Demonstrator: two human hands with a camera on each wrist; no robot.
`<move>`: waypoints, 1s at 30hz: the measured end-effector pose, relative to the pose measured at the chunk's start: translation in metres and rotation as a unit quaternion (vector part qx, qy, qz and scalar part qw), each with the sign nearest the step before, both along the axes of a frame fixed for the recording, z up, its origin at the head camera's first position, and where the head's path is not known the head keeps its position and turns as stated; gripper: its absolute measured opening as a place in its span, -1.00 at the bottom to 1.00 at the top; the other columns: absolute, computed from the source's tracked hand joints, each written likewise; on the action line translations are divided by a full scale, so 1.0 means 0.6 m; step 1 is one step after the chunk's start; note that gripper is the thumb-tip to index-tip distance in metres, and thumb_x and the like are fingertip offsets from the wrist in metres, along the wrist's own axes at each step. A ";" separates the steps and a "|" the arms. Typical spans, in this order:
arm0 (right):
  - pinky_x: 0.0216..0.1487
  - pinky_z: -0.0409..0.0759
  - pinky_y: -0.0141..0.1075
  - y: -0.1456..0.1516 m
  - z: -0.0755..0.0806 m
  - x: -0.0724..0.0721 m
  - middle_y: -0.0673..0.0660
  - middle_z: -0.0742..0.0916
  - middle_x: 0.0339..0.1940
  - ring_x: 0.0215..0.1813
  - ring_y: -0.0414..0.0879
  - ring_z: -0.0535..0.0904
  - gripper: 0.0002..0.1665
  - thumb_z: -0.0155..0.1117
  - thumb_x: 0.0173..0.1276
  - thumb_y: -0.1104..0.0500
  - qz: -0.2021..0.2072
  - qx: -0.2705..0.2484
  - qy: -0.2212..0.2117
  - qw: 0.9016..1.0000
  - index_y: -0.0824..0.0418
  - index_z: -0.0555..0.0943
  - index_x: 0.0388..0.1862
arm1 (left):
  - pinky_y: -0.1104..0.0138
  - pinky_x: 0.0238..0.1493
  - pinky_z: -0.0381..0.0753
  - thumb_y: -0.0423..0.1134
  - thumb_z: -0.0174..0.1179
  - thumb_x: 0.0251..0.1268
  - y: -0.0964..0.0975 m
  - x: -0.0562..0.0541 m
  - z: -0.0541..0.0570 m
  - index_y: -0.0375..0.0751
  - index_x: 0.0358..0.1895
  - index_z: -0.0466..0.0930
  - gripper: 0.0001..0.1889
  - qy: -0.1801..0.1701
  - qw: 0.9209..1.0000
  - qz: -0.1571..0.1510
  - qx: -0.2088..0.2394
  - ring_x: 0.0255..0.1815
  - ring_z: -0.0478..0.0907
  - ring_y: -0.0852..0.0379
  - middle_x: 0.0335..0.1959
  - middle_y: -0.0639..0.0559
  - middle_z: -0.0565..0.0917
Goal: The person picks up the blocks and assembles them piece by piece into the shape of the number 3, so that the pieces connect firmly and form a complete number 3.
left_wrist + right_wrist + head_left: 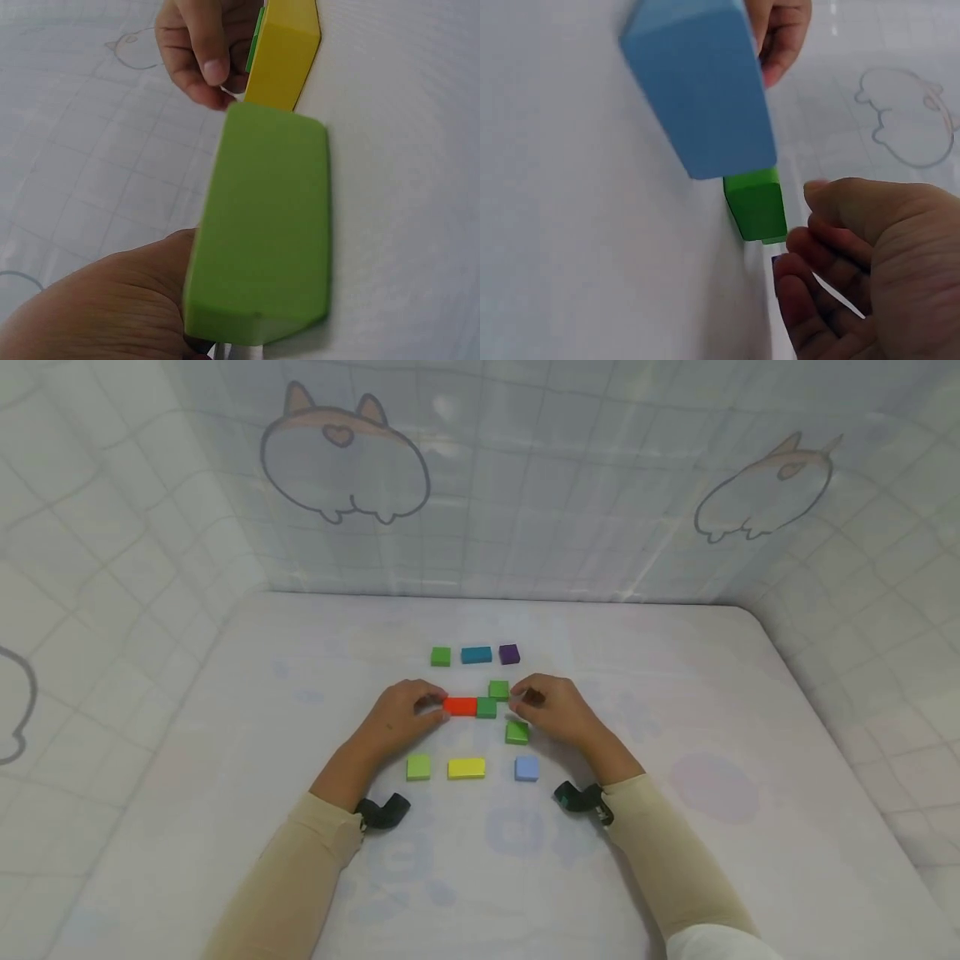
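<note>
the left hand (pixel 397 717) pinches the red block (pixel 461 707) touching the dark green block (pixel 487 708), the right hand (pixel 557 707) has its fingers apart, so this looks like lining up, and next needs gentle pushing.

In the left wrist view, a lime-green block (pixel 262 225) hides the left fingers (pixel 431 720).

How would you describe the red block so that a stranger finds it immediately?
On the white table, find the left hand. It holds one end of the red block, whose other end meets a green block; no other block is red.
</note>
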State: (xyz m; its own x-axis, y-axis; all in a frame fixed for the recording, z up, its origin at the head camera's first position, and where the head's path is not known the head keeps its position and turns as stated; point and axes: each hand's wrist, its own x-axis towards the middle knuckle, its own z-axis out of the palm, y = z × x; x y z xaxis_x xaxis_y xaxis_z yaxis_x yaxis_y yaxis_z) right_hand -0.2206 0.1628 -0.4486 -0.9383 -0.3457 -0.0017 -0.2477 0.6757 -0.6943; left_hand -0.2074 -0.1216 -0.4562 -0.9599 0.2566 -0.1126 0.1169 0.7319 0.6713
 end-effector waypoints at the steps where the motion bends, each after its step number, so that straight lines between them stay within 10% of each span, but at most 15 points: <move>1: 0.03 0.63 -0.19 0.001 0.003 0.002 -0.04 0.73 -0.16 -0.11 -0.12 0.60 -0.78 0.37 0.35 0.09 0.005 0.003 -0.005 1.000 0.10 0.70 -0.06 | 0.06 0.24 0.54 -0.01 0.31 0.30 0.000 0.000 0.000 0.11 0.14 0.61 -0.64 0.000 1.000 0.000 0.000 0.13 0.48 0.10 0.08 0.16 0.61; 30: 0.13 0.60 -0.18 0.040 0.006 0.021 -0.06 0.69 -0.12 -0.05 -0.13 0.58 -0.61 0.56 0.08 0.13 0.113 0.005 -0.063 0.992 0.08 0.64 -0.11 | 0.07 0.23 0.54 -0.01 0.33 0.28 -0.002 -0.003 -0.005 0.12 0.11 0.62 -0.65 0.007 1.000 0.001 0.008 0.12 0.49 0.13 0.06 0.19 0.62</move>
State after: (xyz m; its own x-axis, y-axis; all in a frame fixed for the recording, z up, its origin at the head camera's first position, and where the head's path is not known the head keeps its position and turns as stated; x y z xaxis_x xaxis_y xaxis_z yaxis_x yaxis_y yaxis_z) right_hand -0.2081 0.1870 -0.4452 -0.8286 -0.5472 -0.1185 -0.3057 0.6196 -0.7229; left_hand -0.2095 -0.1228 -0.4595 -0.9616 0.2572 -0.0958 0.1252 0.7217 0.6808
